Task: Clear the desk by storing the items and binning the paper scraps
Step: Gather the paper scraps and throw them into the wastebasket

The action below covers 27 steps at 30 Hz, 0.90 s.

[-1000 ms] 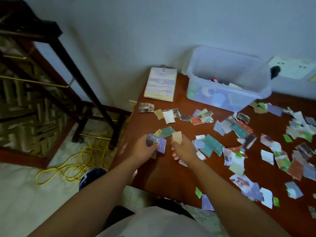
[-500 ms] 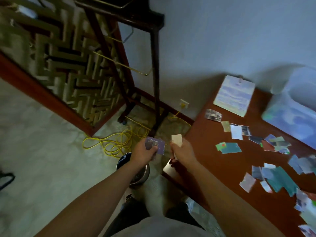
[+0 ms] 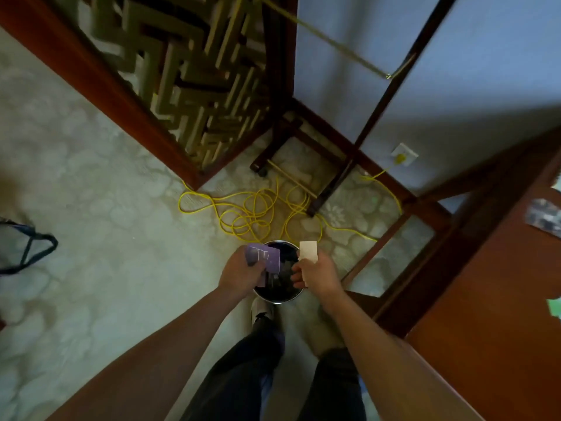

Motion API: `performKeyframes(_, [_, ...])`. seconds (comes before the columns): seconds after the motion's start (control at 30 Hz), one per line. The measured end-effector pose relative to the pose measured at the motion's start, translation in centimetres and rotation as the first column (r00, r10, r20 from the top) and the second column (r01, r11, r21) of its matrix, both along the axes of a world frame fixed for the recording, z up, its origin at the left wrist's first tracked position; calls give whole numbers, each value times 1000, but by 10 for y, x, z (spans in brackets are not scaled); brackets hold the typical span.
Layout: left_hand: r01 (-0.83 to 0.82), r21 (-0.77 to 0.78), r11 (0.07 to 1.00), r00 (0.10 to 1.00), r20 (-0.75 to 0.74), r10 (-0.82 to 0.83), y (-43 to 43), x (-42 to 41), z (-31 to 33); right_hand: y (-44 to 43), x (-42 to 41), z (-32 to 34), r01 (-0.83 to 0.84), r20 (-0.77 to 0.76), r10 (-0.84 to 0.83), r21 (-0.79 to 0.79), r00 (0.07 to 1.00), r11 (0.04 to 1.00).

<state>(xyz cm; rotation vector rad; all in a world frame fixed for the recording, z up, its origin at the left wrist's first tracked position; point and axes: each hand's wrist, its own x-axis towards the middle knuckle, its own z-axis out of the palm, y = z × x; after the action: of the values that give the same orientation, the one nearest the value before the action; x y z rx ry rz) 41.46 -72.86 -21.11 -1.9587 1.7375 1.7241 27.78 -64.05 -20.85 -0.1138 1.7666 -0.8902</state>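
The purple scraps (image 3: pixel 263 259) are bunched in my left hand (image 3: pixel 241 273), pinched between thumb and curled fingers. A single cream scrap (image 3: pixel 308 251) stands upright in the pinch of my right hand (image 3: pixel 317 276). Both lots hang over the open mouth of the round metal bin (image 3: pixel 279 301), which sits on the floor just beyond my feet. I judge them thin, feather-light and limp, so a pinch at one edge is enough. A loose bundle could shed a piece or flutter wide of the rim. Far of the bin a yellow cable (image 3: pixel 252 214) coils on the floor, and the worktop (image 3: pixel 501 284) runs along the right, with another scrap (image 3: pixel 545 214) lying near its far end
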Motion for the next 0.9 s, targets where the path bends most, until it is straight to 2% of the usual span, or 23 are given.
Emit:
performKeyframes(0.17, [13, 142, 990, 999, 39, -19, -15, 20, -101, -15, 24, -94, 27, 73, -38, 139, 997, 990])
performKeyframes(0.3, [6, 165, 986, 996, 85, -20, -20, 22, -171, -20, 34, -176, 30, 45, -41, 226, 998, 974])
performKeyframes(0.4, [10, 181, 983, 991, 129, -33, -18, 24, -229, -18, 37, -235, -34, -20, 41, 262, 999, 964])
performKeyframes(0.47, [15, 223, 975, 989, 137, -46, -15, 21, -254, -16, 38, -260, -154, -47, 175, 285, 983, 946])
performKeyframes(0.53, [10, 308, 951, 992, 116, -48, -12, 17, -275, -13, 36, -273, -252, -33, 276, 317, 961, 915])
performKeyframes(0.67, [1, 381, 925, 988, 141, -59, -7, 19, -293, 2, 36, -290, -237, 5, 249, 327, 968, 915])
performKeyframes(0.77, [64, 346, 936, 980, 154, -124, 0, 26, -288, 14, 39, -286, -222, -14, 237, 301, 971, 927])
performKeyframes(0.9, [93, 284, 954, 988, 92, -123, 7, 27, -257, 20, 41, -250, -208, -124, 245, 255, 962, 944])
